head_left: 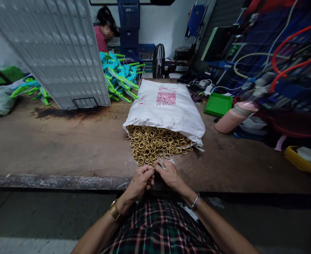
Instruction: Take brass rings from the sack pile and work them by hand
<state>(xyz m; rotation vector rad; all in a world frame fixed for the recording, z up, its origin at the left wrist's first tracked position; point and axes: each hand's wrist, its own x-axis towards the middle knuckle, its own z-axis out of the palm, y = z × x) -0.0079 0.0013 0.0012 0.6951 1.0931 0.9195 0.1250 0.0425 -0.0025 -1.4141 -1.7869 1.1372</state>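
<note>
A pile of brass-coloured rings [150, 144] spills from the open mouth of a white sack [158, 109] lying on the worktable [65, 148]. Close to the table's front edge, my left hand [141, 180] is closed in a pinch on what looks like one of these rings, mostly covered by the fingers. My right hand [170, 173] is right beside it, fingertips nearly touching the left ones. A small grey metal tool [161, 164], perhaps a blade, sits in the right-hand fingers; its working end is hidden.
A translucent plastic crate [73, 53] stands upright at the left. Behind it lie green and turquoise plastic pieces [121, 76], with a person [101, 37] beyond. To the right are a green tray [218, 106], a pink bottle [232, 118] and a yellow basin [300, 160].
</note>
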